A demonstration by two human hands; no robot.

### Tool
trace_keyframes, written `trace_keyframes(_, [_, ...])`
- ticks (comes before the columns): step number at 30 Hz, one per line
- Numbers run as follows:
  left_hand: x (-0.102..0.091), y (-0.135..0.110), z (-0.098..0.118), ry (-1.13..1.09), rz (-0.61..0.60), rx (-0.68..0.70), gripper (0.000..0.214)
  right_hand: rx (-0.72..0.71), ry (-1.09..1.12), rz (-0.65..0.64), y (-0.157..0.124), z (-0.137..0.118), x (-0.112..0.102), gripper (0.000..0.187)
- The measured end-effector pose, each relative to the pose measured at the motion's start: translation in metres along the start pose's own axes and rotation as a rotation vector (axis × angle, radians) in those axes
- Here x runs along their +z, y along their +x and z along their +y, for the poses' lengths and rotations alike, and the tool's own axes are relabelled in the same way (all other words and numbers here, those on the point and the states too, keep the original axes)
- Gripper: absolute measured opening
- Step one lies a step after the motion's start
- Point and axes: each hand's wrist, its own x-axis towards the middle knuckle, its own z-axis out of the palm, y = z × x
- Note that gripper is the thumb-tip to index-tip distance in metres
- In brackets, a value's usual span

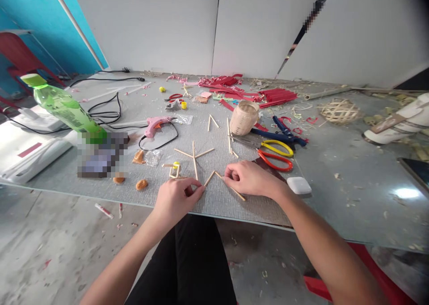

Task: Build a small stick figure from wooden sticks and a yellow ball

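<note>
Thin bamboo sticks (194, 158) lie on the table (351, 180) in a star-like layout close to the near edge. My left hand (176, 198) rests on the table with fingers curled and pinched on the lower end of one stick. My right hand (250, 177) is closed in a pinch on another stick (234, 191) that slants down to the right. The two hands sit close together, the stick tips meeting between them.
A pink glue gun (156, 124) with its cable, a green bottle (65, 108), a woven cup (244, 117), yellow-and-red scissors (276, 155), blue pliers (279, 135), red strips (254, 92), a woven ball (338, 111) and a white eraser-like block (299, 185) lie around.
</note>
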Motion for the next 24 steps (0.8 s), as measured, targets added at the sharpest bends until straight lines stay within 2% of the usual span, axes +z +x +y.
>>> trace_keyframes(9, [0.000, -0.003, 0.001, 0.009, -0.008, 0.001, 0.017, -0.054, -0.049, 0.075, -0.001, 0.003, 0.010, 0.020])
trace_keyframes(24, [0.001, -0.004, 0.001, 0.022, -0.004, -0.001, 0.016, -0.043, -0.060, 0.073, -0.001, 0.001, 0.009, 0.021])
